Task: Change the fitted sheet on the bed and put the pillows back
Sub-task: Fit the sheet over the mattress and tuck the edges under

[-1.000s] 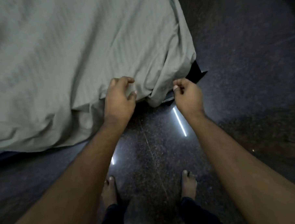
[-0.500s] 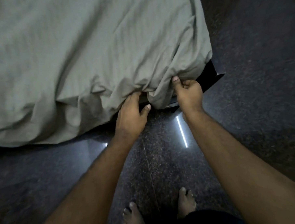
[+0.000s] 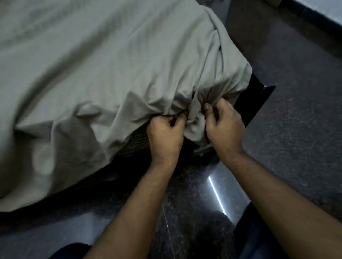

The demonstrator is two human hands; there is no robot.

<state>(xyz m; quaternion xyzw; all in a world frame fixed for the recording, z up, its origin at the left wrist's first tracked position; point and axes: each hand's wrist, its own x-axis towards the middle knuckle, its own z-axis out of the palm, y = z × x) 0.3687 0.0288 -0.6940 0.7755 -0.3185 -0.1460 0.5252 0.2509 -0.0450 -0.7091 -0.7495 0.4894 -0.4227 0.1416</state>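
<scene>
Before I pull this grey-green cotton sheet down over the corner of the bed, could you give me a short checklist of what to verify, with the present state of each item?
1. Left hand grips the grey-green fitted sheet at its bunched edge: ok.
2. Right hand grips the same bunch: ok.
3. Sheet hem seated under the corner: not ok, the black bed frame shows beside and below the bunch.
4. Cloth lies smooth on top: not ok, folds run toward the corner.
5. Dark polished floor around the corner free of obstacles: ok where visible.
6. Other corners fitted: cannot tell, out of view.
</scene>
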